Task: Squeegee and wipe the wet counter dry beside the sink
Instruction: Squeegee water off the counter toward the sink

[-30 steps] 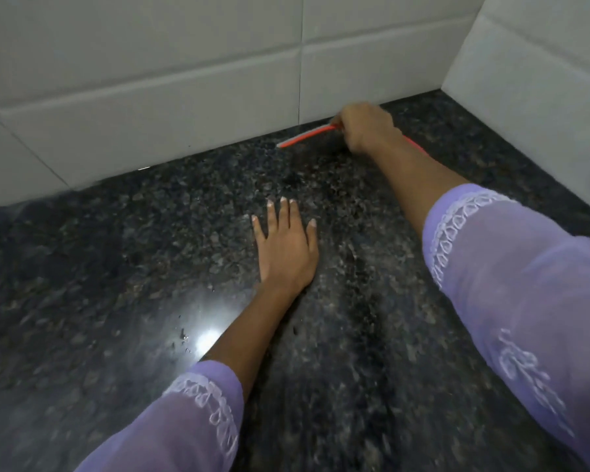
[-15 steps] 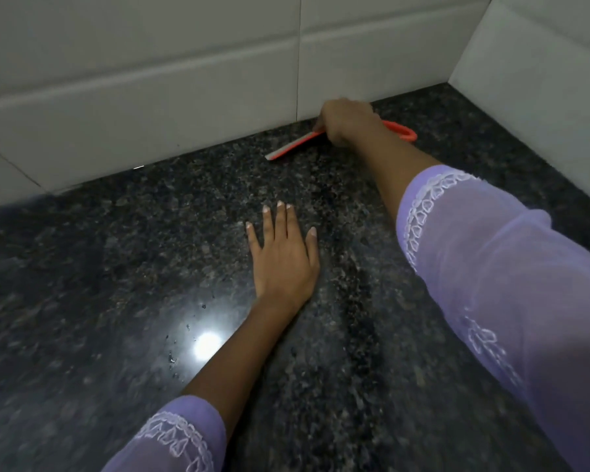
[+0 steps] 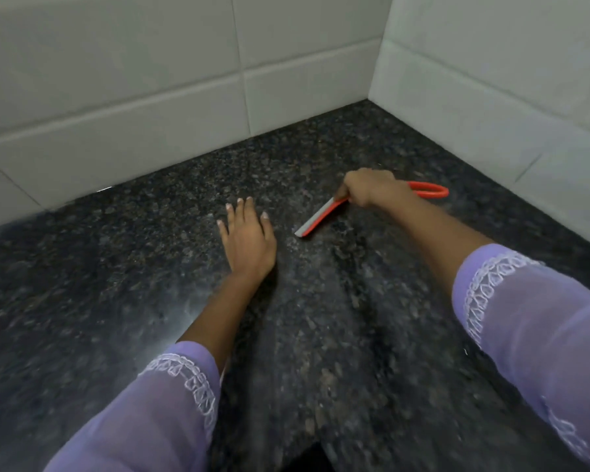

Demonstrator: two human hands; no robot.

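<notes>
Dark granite counter [image 3: 338, 335] meets tiled walls [image 3: 133, 97] where the right hand [image 3: 372, 189] grips the orange squeegee [image 3: 321, 218], blade down mid-counter, left hand [image 3: 249, 236] flat beside it; a tilted blade could leave wet streaks.

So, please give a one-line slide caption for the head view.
Right hand grips an orange squeegee on the dark granite counter; left hand rests flat.

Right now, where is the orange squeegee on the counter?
In the head view the squeegee lies right of centre on the dark granite counter, held by the right hand, its blade end pointing toward the flat left hand, near the tiled corner.
</notes>
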